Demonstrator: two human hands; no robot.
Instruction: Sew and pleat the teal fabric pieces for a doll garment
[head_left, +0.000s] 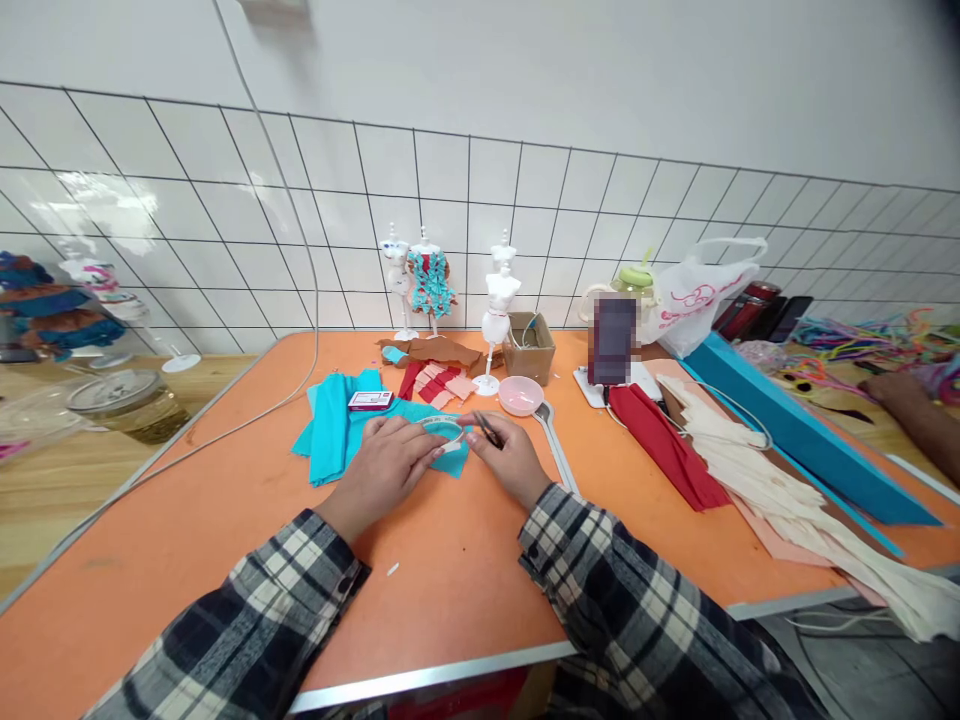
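My left hand [394, 455] is closed, its fingers pinching a narrow white printed strip [442, 420] that curves in a loop toward the right. In my right hand [511, 458] is a small dark tool [489, 430] with slim points; its exact kind is hard to make out. The tool's tip is close to the strip's right end. Beneath and behind both hands lies turquoise fabric [330, 440], folded at the left, with a small white and dark-red box [370, 400] on it. A pink bowl [520, 395] and a grey long-handled spoon [555, 447] are just beyond my right hand.
White mini mannequins [498, 305] stand at the back beside a cardboard box [529, 350]. A phone [613, 340] stands upright near red cloth [667, 450] and cream fabric [750, 460]. A cable [300, 380] crosses the left side. Another person's hand [900, 395] is far right.
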